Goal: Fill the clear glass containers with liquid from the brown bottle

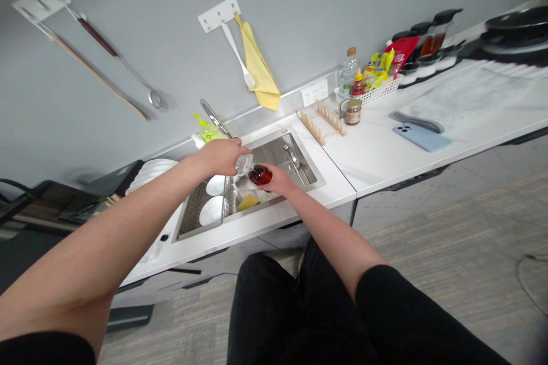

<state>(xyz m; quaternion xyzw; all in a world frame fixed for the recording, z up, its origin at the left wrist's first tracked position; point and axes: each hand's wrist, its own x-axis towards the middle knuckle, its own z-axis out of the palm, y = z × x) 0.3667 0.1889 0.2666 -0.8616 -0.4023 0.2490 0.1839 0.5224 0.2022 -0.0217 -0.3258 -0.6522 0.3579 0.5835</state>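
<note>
Over the sink [314, 174], my left hand [222, 157] is closed around a small clear vessel [244, 165], tilted to the right. Its end meets or overlaps a dark red, glossy cup-like vessel [261, 175]; I cannot tell whether they touch. My right hand [280, 180] grips that red vessel from the right side. Whether the red comes from the vessel or from liquid inside it is unclear. Below the hands a yellow sponge [248, 201] lies in the sink. White bowls [212, 212] rest in the wire rack at the sink's left.
A faucet [214, 117] rises behind my left hand, beside a yellow-green bottle [209, 134]. Right of the sink stand a wooden dish rack [323, 122], a jar [353, 112] and a white basket [381, 91] of condiments. A blue phone [422, 137] lies farther right. Stacked white plates [152, 171] stand left.
</note>
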